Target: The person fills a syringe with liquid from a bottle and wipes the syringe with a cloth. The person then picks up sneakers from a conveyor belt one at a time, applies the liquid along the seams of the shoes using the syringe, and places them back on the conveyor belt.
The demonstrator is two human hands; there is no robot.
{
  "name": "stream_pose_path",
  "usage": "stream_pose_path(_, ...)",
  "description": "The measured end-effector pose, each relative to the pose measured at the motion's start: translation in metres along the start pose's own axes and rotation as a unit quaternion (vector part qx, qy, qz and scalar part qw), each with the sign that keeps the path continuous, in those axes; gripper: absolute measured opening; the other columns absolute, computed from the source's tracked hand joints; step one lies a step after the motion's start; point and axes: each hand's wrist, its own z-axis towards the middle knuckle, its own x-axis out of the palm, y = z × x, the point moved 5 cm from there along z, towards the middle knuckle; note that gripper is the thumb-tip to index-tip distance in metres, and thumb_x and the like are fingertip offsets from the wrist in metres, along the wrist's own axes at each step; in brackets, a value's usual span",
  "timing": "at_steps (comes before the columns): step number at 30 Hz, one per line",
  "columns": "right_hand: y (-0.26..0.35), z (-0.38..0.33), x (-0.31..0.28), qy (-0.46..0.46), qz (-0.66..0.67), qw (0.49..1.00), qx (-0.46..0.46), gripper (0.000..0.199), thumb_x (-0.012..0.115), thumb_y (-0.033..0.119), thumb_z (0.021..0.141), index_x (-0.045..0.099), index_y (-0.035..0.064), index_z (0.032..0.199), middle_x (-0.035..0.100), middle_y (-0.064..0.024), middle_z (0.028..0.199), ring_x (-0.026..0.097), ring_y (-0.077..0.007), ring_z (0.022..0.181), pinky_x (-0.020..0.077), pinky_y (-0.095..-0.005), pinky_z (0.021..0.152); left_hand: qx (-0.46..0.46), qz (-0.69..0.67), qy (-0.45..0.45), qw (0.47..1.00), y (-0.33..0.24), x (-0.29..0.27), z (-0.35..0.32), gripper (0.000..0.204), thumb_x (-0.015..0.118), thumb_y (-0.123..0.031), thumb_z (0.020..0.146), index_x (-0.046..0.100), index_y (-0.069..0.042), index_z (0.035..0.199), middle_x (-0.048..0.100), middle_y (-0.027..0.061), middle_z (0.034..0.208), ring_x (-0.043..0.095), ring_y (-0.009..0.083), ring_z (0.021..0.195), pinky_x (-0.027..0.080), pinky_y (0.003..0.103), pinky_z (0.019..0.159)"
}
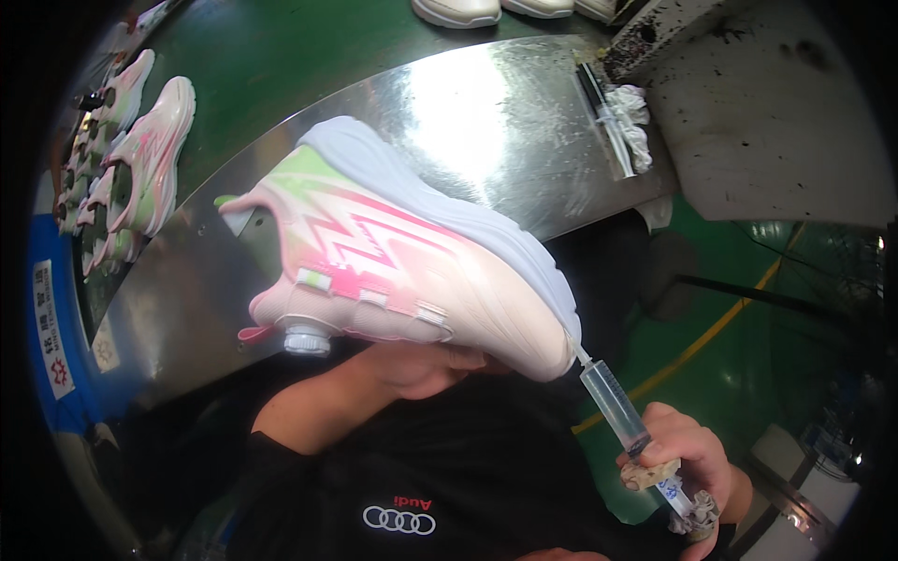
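Pink-and-white sneaker point(402, 257) hangs tilted above the near edge of the curved metal table point(486, 122), sole upward, gripped from beneath by the left hand point(421, 365) (fingers mostly hidden under it). Right hand point(687, 463) is clenched around a clear syringe point(617, 411), its tip touching the sneaker's toe seam.

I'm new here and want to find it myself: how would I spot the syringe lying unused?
Start at the curved shiny metal bench beyond the pink and white shoe that the left hand holds up. At the bench's far right edge, a slim clear syringe lies flat beside a crumpled white rag. Unlike the syringe in the right hand, which touches the shoe's toe, nobody holds it.
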Motion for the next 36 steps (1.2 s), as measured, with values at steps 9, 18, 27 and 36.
stream_pose_path(9,0.005,-0.012,0.001,-0.033,-0.105,0.993,-0.036,0.09,0.077,0.062,0.055,0.047,0.0046,0.117,0.059,-0.0138,0.1,0.051,-0.0191,0.078,0.032,-0.0301,0.067,0.05,0.052,0.078,0.994,-0.009,0.012,0.025,0.04,0.065,-0.004,0.081,0.053,-0.008,0.119,0.056,0.0092,0.118,0.053,0.0233,0.111,0.044,0.035,0.092)
stream_pose_path(18,0.002,-0.002,0.008,-0.033,-0.213,0.975,-0.062,0.085,0.081,0.054,0.053,0.048,0.007,0.116,0.054,-0.0091,0.099,0.05,-0.0195,0.081,0.0322,-0.0306,0.066,0.079,0.023,0.015,0.996,-0.011,0.015,0.037,0.039,0.067,-0.004,0.079,0.055,-0.011,0.115,0.059,0.0046,0.113,0.057,0.0196,0.104,0.049,0.031,0.087)
stream_pose_path(27,-0.004,0.006,0.024,-0.06,-0.403,0.905,-0.121,0.067,0.078,0.043,0.059,0.054,0.0039,0.108,0.058,-0.0066,0.091,0.045,-0.0174,0.063,0.0343,-0.0271,0.056,0.073,0.026,-0.002,0.997,-0.015,0.023,0.039,0.04,0.068,-0.01,0.079,0.054,-0.011,0.116,0.06,0.0045,0.109,0.058,0.0193,0.102,0.052,0.026,0.08)
stream_pose_path(36,-0.019,0.006,0.036,-0.067,-0.483,0.858,-0.161,0.058,0.074,0.042,0.064,0.056,0.0068,0.106,0.057,-0.0067,0.088,0.042,-0.0178,0.062,0.0338,-0.0275,0.055,0.08,0.039,0.023,0.996,-0.019,0.035,0.037,0.048,0.064,-0.018,0.084,0.045,-0.009,0.127,0.055,0.0124,0.119,0.056,0.028,0.11,0.054,0.023,0.074)
